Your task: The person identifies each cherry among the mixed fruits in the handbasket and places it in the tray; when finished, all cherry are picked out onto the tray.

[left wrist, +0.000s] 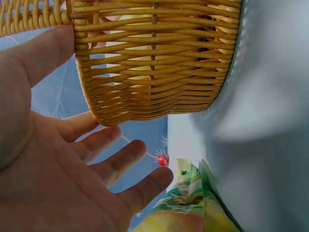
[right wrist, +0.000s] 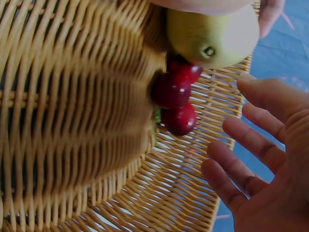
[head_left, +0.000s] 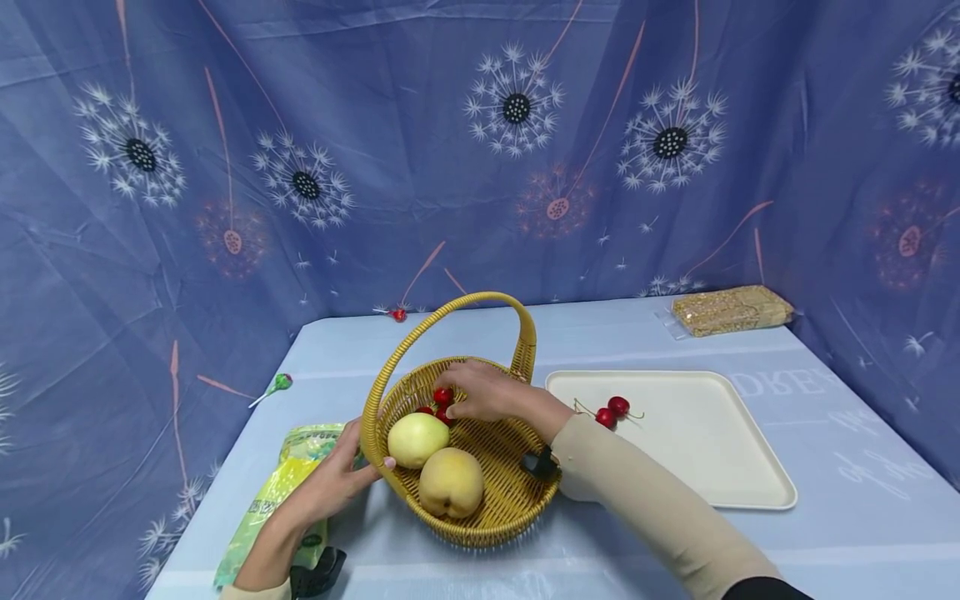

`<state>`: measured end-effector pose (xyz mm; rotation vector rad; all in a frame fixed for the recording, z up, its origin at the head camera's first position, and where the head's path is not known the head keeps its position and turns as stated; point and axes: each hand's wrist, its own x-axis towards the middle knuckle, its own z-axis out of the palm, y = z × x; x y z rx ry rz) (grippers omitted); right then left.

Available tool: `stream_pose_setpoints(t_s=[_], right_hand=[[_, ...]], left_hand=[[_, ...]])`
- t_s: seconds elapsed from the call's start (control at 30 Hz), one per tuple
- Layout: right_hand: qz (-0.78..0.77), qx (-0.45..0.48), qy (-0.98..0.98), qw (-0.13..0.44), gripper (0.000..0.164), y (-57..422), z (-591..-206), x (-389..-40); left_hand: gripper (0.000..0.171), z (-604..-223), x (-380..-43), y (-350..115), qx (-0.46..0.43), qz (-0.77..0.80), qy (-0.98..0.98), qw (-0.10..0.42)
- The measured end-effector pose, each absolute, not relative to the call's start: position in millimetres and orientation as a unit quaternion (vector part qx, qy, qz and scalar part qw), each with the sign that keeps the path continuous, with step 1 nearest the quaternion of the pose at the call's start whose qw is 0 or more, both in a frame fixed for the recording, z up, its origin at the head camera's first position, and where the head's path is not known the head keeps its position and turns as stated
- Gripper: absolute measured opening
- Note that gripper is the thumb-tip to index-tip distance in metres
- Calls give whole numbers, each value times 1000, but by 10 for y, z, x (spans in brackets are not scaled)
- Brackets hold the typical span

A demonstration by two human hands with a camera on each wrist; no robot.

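Note:
A woven wicker basket [head_left: 510, 492] with a tall arched handle stands on the table. My left hand [head_left: 333, 483] holds its left side at the handle's base; the thumb laps over the rim and the other fingers spread outside in the left wrist view. Over the basket's inside, my right hand [head_left: 480, 390] hovers with relaxed fingers beside several red cherries [right wrist: 179, 118]. Nothing sits between those fingers in the right wrist view. Next to the cherries lie a pale yellow-green fruit [head_left: 417, 440] and a yellow peach [head_left: 452, 483].
Right of the basket, a cream tray [head_left: 675, 458] bears two stemmed cherries [head_left: 611, 412]. A yellow-green bag [head_left: 281, 492] lies under the left forearm. Toward the back are a wrapped snack pack [head_left: 731, 310], a green lollipop [head_left: 279, 383] and a red lollipop [head_left: 397, 315].

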<state>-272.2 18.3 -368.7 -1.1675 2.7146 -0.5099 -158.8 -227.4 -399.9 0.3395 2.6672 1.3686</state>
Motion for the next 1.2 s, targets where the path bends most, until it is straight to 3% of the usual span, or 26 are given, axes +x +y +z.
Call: stream_pose_setpoints(t_s=[0.77,1.2], right_hand=[[-81,-421,894,130,47,156,-3888,-2735],[-79,-416,893,150,39,206,-3939,-2741]], left_hand=[[77,-3999,-1578,-2275,110,444,888,56],[77,-4005,-1579,-2272,117,447,885,53]])
